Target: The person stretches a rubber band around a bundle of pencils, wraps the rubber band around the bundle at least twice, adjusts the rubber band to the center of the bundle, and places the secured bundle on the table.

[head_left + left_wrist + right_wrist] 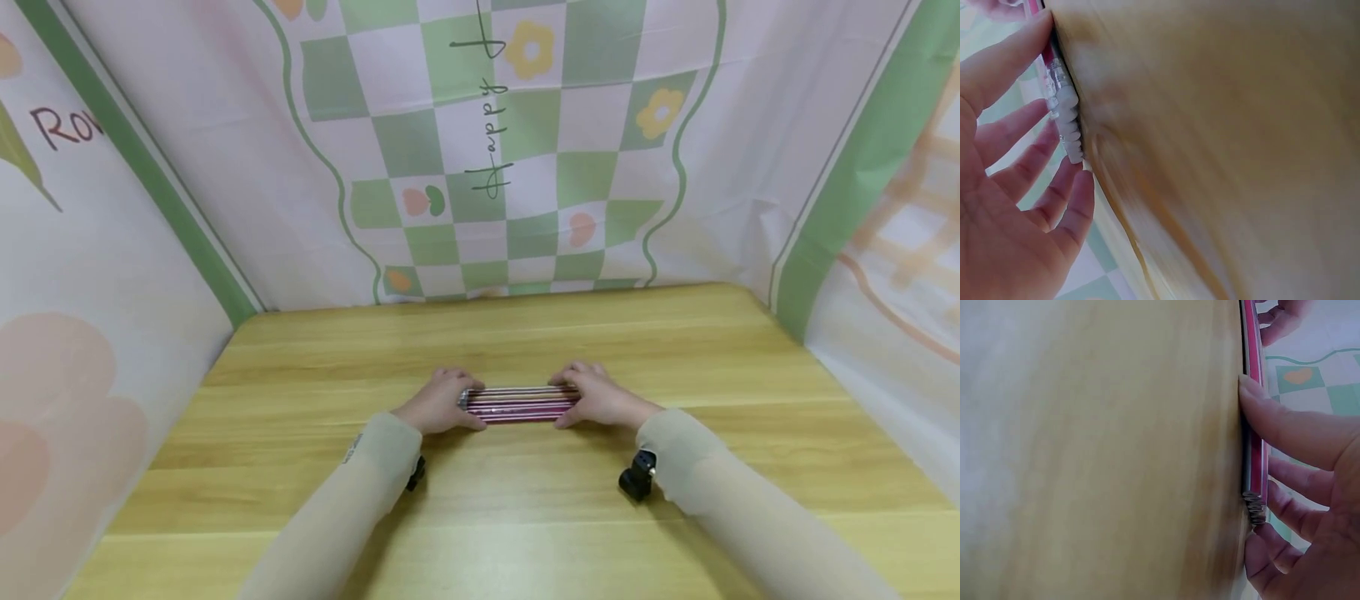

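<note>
A flat bundle of slim sticks (522, 406), striped pink, white and dark, lies crosswise low over the wooden table. My left hand (442, 402) holds its left end, thumb along the near edge and fingers around the far side. At that end, the left wrist view shows rounded white tips (1069, 115) with clear plastic about them. The right hand (597, 398) grips the other end the same way, its thumb (1272, 415) on the near pink edge. Small ridged ends (1254, 507) show beside its fingers in the right wrist view. The exact kind of sticks cannot be made out.
The wooden table (487, 517) spreads around both hands. Behind it hangs a cloth (480, 125) with green checks and flowers, and printed cloth also closes off the left and right sides. A black wrist camera (637, 477) sits under the right sleeve.
</note>
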Motion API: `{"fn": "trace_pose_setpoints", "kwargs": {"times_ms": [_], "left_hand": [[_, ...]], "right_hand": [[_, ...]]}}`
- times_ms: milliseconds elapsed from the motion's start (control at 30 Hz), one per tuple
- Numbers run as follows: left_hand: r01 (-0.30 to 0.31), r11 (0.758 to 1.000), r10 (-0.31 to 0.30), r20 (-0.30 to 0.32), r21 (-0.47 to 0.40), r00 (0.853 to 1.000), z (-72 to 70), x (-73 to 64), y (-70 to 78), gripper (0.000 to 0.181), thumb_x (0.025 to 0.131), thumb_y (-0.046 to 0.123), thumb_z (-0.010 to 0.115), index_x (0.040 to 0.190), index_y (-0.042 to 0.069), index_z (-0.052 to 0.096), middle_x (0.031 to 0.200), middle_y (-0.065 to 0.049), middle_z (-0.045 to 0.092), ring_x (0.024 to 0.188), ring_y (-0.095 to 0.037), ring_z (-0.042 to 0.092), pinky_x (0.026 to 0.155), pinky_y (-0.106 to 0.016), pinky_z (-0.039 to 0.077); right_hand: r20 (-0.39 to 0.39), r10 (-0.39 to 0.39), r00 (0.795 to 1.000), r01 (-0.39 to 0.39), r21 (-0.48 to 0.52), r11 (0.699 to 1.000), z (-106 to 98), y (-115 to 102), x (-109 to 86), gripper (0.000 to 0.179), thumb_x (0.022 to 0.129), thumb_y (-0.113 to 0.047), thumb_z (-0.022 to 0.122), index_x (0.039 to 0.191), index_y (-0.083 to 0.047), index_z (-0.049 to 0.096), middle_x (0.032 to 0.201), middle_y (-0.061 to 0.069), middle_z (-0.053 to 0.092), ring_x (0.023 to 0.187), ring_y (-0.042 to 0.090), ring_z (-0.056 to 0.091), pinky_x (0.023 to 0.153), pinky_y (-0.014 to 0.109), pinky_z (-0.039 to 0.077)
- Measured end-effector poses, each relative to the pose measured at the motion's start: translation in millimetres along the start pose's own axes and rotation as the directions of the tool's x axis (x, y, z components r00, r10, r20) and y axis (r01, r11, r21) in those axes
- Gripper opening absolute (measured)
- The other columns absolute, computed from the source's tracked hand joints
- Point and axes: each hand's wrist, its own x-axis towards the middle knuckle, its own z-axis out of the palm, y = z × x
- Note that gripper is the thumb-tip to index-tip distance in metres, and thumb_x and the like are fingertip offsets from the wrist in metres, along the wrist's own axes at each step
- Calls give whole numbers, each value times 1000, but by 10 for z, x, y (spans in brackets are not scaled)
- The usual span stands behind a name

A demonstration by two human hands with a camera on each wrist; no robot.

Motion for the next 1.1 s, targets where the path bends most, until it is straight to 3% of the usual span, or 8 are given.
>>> {"fn": "trace_pose_setpoints", "kwargs": {"times_ms": [300,833,1100], "left_hand": [[-38,999,38,-5,19,999,25,40,9,42,91,26,73,128,8,64,134,-11,58,129,-32,46,114,-46,36],[-25,999,23,52,35,998,24,53,38,41,93,30,70,128,11,62,129,-8,57,122,-27,47,108,-46,40],[-35,996,30,64,87,998,43,75,55,27,97,27,65,118,11,64,117,-5,61,117,-25,52,105,-43,42]], "right_hand": [[21,-13,1000,13,1,1000,19,-6,19,40,82,-19,80,114,-1,63,109,12,58,103,28,43,90,43,40],[53,-42,998,48,-107,993,-13,-66,27,33,86,-19,77,110,0,63,107,12,61,104,31,51,94,49,43],[52,-73,996,80,-162,983,-2,-102,27,24,89,-17,74,103,1,66,95,9,64,90,23,57,84,42,47]]}}
